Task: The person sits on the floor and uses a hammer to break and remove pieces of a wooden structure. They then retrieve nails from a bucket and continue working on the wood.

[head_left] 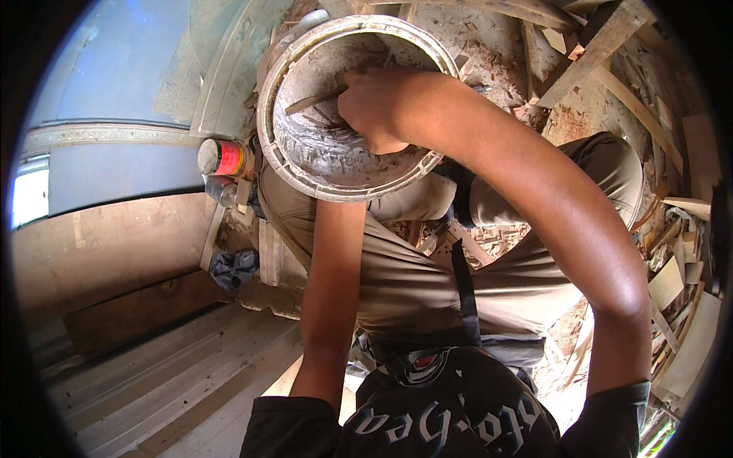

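Note:
A round bucket [279, 164], its rim crusted with pale dried residue, is tilted so that its inside faces me. Thin dark slivers, perhaps nails [324, 145], lie along its inner wall. My right hand [374, 111] reaches inside with curled fingers, their tips partly hidden. A narrow flat strip [311, 102] runs leftward from beside those fingers; whether I grip it is unclear. My left forearm [333, 267] goes up behind the bucket's near rim. The bucket hides my left hand, so its grip cannot be seen.
A red-labelled can [223, 157] stands left of the bucket, above a crumpled dark plastic bag [234, 269]. Wooden beams [592, 57] and scrap wood [676, 282] crowd the right side. A blue-grey panel [122, 160] rises at left. My bent legs [603, 172] are below the bucket.

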A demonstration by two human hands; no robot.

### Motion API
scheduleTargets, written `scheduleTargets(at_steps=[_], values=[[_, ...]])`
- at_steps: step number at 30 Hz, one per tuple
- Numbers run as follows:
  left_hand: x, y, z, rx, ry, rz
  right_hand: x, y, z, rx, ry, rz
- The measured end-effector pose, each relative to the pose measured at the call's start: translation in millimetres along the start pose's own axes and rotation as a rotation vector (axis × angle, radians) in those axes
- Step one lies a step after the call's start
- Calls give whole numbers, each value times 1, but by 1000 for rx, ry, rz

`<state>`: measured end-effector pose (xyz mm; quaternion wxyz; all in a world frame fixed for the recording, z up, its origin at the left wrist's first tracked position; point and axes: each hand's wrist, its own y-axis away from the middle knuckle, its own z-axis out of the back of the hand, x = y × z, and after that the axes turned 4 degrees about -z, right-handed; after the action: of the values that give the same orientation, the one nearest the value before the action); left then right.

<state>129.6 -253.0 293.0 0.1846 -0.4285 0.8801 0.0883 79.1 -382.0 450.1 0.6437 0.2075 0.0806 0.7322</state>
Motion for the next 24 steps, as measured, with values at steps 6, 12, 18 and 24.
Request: scheduleTargets(at_steps=[6,12,18,24], values=[[1,0,2,-1,8,7,-7,-4,-15,-128,-4,52],[-2,-1,5,5,6,4,-6,-4,-14,-220,-45,38],[3,-9,-3,20,15,5,-19,0,-15,-376,-17,4],[-11,-2,-19,127,65,34,-9,4,-4,-460,-46,-25]])
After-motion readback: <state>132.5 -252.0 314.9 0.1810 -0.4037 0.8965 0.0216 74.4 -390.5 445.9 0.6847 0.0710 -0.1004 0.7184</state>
